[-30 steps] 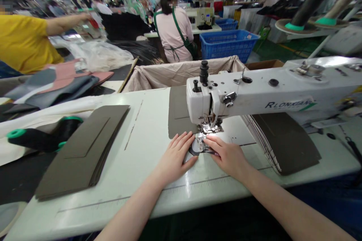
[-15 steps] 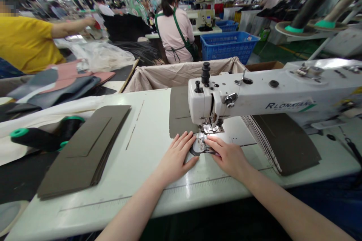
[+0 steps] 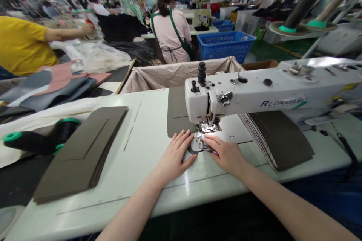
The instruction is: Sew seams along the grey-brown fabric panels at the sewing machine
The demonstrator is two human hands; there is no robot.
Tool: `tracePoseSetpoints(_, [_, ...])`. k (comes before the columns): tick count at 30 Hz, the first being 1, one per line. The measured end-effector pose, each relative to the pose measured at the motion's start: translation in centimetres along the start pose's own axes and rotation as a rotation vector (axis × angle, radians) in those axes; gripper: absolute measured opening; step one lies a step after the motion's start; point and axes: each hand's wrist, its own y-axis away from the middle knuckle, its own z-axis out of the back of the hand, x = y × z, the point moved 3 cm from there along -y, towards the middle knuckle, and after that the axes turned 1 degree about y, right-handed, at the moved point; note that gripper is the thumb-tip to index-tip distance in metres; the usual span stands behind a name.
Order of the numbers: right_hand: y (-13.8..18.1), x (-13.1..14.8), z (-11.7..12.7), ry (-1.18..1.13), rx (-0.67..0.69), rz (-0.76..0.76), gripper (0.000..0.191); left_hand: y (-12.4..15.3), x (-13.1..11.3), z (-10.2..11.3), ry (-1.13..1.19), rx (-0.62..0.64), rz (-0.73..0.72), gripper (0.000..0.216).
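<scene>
My left hand (image 3: 174,160) lies flat on the pale machine table, fingers stretched forward and thumb apart. Its fingertips are at the near edge of a dark olive panel (image 3: 177,115), which lies partly behind the sewing machine head (image 3: 196,99). My right hand (image 3: 226,156) is just right of the needle area, its fingers bent together over the metal plate (image 3: 199,143) in front of the presser foot (image 3: 209,127). What lies under those fingertips, if anything, is hidden. A dark curved gap shows in the plate between the hands.
A stack of olive panels (image 3: 82,154) lies at left, another stack (image 3: 279,139) right of the needle. Black thread cones (image 3: 31,142) lie far left. Behind the table are a cloth-lined bin (image 3: 161,77) and a blue basket (image 3: 226,45). Two co-workers sit beyond.
The view has shifted slightly, so the scene sits a little further left. Both hands stay in nearly the same place by the needle.
</scene>
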Motion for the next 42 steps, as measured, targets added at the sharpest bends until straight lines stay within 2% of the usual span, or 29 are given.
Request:
tracePoseSetpoints(5, [0.0,0.1,0.0,0.002,-0.004,-0.011,0.049,-0.1,0.2,-0.2,-0.01,-0.029,0.015,0.064])
tracePoseSetpoints(12, [0.3,0.1,0.0,0.047,-0.02,-0.02,0.047,-0.4,1.2,-1.9,-0.105,-0.083,0.018,0.069])
tracePoseSetpoints(15, [0.2,0.3,0.4,0.06,-0.026,-0.015,0.047,-0.7,0.7,-1.3,-0.187,-0.105,0.027,0.066])
tracePoseSetpoints(17, [0.3,0.6,0.8,0.078,-0.003,-0.015,0.047,-0.7,0.5,-0.1,-0.283,-0.134,0.122,0.065])
tracePoseSetpoints(19, [0.8,1.0,1.3,0.12,0.027,-0.024,0.047,-0.2,0.7,1.3,-0.379,-0.133,0.289,0.064])
tracePoseSetpoints(22, [3.3,0.9,2.1,0.221,0.015,-0.141,0.05,2.4,1.7,2.7,-0.481,-0.106,0.467,0.055])
tracePoseSetpoints(26, [10.9,-0.5,2.4,0.27,-0.012,-0.451,0.059,9.3,2.9,2.8,-0.533,-0.178,0.459,0.049])
tracePoseSetpoints(29, [16.9,-0.8,2.2,0.044,-0.059,-0.43,0.053,14.7,3.5,2.5,-0.437,-0.172,0.485,0.062])
tracePoseSetpoints(32, [20.4,-0.3,2.3,-0.242,-0.141,-0.411,0.037,17.3,3.2,2.2,-0.281,-0.09,0.437,0.067])
tracePoseSetpoints(34, [20.8,0.1,2.1,-0.351,-0.134,-0.46,0.026,17.0,2.5,1.9,-0.175,-0.043,0.364,0.061])
tracePoseSetpoints(37, [19.8,0.8,1.6,-0.377,-0.072,-0.525,0.022,14.6,0.3,1.7,-0.072,-0.058,0.275,0.047])
tracePoseSetpoints(40, [18.5,1.1,1.5,-0.376,-0.065,-0.517,0.022,11.6,-3.6,1.3,-0.028,-0.138,0.208,0.029])
tracePoseSetpoints(42, [18.1,1.2,1.5,-0.388,-0.078,-0.505,0.021,9.8,-6.8,0.5,0.017,-0.16,0.147,0.026])
